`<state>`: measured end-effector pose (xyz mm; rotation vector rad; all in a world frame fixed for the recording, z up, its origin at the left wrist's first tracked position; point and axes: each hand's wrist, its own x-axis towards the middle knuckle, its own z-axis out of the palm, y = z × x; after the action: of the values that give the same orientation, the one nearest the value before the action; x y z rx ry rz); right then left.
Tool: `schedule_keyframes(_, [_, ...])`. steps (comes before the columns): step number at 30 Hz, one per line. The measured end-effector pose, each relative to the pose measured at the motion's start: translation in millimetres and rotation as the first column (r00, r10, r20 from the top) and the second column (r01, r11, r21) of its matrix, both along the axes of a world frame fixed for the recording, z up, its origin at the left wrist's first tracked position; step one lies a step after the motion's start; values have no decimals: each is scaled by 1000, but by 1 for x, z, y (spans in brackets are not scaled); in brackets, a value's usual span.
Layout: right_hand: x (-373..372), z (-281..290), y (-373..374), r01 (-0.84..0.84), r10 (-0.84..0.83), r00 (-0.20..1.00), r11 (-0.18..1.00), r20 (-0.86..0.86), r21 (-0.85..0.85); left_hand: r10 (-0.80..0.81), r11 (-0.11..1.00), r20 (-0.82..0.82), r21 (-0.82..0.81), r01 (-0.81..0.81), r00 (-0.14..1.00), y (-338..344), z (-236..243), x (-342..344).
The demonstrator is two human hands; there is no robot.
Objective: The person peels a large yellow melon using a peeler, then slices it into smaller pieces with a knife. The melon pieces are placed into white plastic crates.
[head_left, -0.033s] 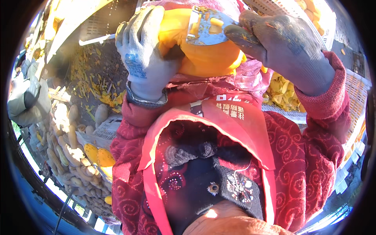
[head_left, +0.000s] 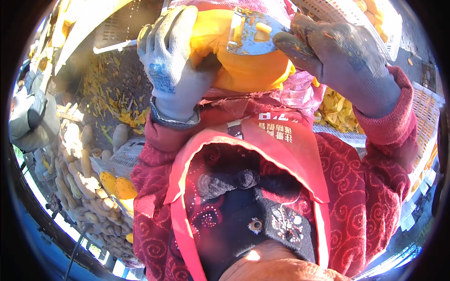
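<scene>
Over my lap lies a bright orange peeled squash (head_left: pixel 255 72), its neck toward the left. My left hand (head_left: pixel 171 70), in a pale grey knit glove, is wrapped around the neck end. My right hand (head_left: pixel 337 58), in a darker, stained glove, is closed on a peeler (head_left: pixel 251 35) with a wide, wet-looking metal plate. The plate lies over the upper side of the squash, with orange showing through its slots. The right fingers hide the peeler's handle.
Unpeeled tan squashes (head_left: pixel 86 187) are heaped at the left, beside a few orange peeled ones (head_left: pixel 119 186). Yellow peelings (head_left: pixel 340 112) lie by a white crate (head_left: pixel 424 110) on the right. Another person's gloved hand (head_left: pixel 35 114) shows at the far left.
The peeler and my right hand have shifted slightly to the right over the squash. My left hand keeps its hold.
</scene>
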<state>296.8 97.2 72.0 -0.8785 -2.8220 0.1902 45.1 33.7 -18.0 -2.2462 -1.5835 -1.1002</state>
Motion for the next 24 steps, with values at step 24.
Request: schedule_keyframes(24, [74, -94, -102, 443, -472, 881, 834, -10, -329, -5, 997, -240, -77, -14, 971, -12, 22, 7])
